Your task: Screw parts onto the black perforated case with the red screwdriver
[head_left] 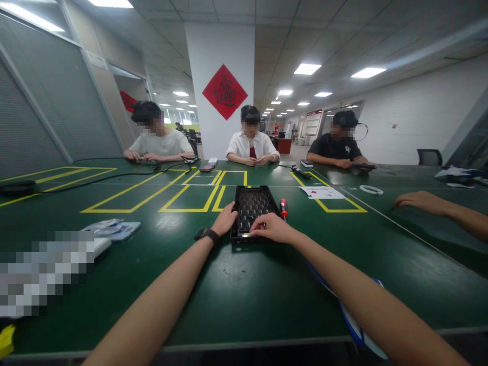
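A black tray (256, 195) with rows of small metallic-looking parts inside lies on the green table in front of me. My left hand (224, 219) grips its left wall, with a dark band on the wrist. Over the near end of the tray, my right hand (270, 227) has its fingertips pinched together. What they hold, if anything, is too small to make out. A small pale piece (246, 235) shows at the near rim, just left of those fingertips. Close to the tray's right side lies a red-handled screwdriver (283, 207).
Yellow tape outlines (186, 208) mark the table (229, 295). Plastic packets (114, 229) lie to the left. A printed sheet (322, 192) and a white ring (371, 189) lie right. A co-worker's hand (419, 202) reaches in at right; three people sit across. Black cables (114, 177) run far left.
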A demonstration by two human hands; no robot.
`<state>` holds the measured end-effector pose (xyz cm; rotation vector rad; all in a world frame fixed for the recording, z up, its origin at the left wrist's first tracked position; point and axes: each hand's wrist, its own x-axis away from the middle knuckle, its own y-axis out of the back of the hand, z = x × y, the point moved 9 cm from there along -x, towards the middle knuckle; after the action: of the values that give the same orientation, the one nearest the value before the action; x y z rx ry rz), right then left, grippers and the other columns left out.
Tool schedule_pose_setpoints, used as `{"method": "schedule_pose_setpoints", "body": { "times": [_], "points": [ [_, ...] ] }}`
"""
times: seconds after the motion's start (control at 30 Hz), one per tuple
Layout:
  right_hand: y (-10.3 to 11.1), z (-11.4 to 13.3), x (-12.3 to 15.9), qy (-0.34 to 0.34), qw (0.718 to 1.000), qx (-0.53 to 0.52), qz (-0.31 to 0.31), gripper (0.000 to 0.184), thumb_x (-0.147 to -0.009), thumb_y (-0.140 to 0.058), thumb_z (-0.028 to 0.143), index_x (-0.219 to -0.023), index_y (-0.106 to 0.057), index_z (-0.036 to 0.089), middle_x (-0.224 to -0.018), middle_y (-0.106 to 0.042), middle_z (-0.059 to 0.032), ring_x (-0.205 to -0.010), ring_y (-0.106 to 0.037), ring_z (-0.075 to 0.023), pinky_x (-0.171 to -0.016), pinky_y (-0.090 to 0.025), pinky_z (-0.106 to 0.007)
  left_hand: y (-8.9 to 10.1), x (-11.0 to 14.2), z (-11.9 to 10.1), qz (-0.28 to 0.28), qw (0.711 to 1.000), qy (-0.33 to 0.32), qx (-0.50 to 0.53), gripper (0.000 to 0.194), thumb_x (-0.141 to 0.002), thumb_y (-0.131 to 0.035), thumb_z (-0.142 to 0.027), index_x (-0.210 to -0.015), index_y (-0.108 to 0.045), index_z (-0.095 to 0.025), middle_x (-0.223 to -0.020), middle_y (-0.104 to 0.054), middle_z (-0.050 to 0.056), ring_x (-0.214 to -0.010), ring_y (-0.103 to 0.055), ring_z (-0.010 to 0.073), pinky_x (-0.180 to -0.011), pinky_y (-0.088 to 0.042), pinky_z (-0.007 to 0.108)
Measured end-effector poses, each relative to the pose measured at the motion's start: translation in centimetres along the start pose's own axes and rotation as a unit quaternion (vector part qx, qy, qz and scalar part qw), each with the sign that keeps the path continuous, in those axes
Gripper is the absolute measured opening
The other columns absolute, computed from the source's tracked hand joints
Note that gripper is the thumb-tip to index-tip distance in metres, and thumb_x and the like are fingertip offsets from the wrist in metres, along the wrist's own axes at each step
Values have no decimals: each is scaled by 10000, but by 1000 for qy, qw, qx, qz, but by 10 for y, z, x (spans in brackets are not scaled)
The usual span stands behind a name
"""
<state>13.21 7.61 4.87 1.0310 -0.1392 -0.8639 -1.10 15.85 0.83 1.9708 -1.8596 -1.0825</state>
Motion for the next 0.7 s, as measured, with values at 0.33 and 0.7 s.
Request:
{"method": "schedule_pose_setpoints", "body": {
  "times": [0.33,0.7],
  "points": [
    [0,-1,1,-2,1000,-2,1,252,-731,-612,375,-836,-704,166,-734,-663,-36,-656,-542,-117,-630,-380,-225,0,-1,4,-1,1000,1,4,556,-735,-383,-189,-1280,-413,-78,-1373,-377,105,-1276,-321,213,-1081,-205,321],
    [-3,-1,-2,12,1000,-9,6,259,-728,-613,378,-825,-707,157,-724,-668,-36,-643,-545,-117,-621,-387,-221,-1,0,1,4,1000,0,-13,573,-750,-362,-191,-1294,-371,-13,-1373,-360,157,-1276,-318,214,-1078,-209,318]
  ]
}}
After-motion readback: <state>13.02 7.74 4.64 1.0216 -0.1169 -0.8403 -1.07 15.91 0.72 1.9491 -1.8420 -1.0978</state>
